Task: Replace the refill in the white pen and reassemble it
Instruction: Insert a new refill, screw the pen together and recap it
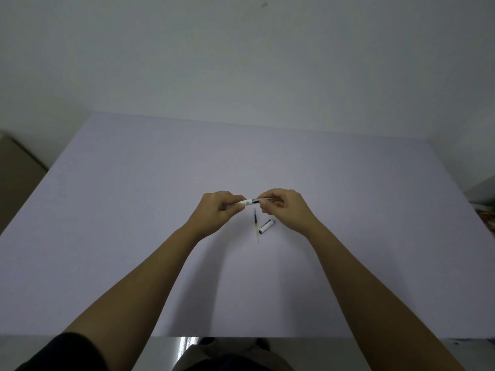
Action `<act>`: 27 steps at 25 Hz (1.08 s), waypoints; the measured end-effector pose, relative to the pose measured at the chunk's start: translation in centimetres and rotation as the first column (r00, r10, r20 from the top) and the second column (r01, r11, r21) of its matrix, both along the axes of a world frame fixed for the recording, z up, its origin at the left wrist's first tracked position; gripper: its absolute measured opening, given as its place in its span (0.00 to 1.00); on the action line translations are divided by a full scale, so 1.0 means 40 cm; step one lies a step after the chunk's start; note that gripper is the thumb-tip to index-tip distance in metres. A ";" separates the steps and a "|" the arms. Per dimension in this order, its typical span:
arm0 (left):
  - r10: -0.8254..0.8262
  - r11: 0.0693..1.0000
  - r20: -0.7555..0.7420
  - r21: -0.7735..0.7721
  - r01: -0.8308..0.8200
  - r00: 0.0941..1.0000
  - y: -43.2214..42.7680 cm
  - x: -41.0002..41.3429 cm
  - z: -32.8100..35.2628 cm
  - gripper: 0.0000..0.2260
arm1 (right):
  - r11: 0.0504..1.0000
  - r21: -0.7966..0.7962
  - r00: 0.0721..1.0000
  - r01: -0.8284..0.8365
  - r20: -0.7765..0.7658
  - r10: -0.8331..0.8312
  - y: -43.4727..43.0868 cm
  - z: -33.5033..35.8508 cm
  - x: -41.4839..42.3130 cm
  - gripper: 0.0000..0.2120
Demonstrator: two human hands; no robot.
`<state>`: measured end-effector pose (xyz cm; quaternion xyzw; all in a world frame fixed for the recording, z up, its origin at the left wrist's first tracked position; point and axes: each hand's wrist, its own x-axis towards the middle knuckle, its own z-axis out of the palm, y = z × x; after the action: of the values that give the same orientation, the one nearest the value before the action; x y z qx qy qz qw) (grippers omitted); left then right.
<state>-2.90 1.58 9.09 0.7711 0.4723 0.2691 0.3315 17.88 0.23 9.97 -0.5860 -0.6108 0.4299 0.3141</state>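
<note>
I hold the white pen [247, 202] level above the middle of the lilac table [134, 210]. My left hand [217, 210] grips its white barrel. My right hand [284, 207] pinches the dark front section [258, 201] at the barrel's right end. The two parts touch at a metal ring; whether they are fully joined I cannot tell. Below the hands a thin refill [256, 224] with a dark upper part and a yellowish lower part lies on the table, pointing toward me. Just right of it lies the white pen cap [267, 226].
A brown box [16, 175] stands beside the table's left edge. Some clutter [487, 210] shows past the right edge. A pale wall rises behind the far edge. The table's near edge runs just above my lap.
</note>
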 end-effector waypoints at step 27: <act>-0.016 1.000 0.001 0.006 0.016 1.000 0.023 0.003 0.007 0.08 | 0.989 0.143 0.999 0.033 0.012 -0.035 0.011 -0.008 -0.014 0.07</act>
<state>-2.78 2.49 9.36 0.7757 0.4651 0.2686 0.3315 17.31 0.67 9.65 -0.5755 -0.6321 0.3754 0.3582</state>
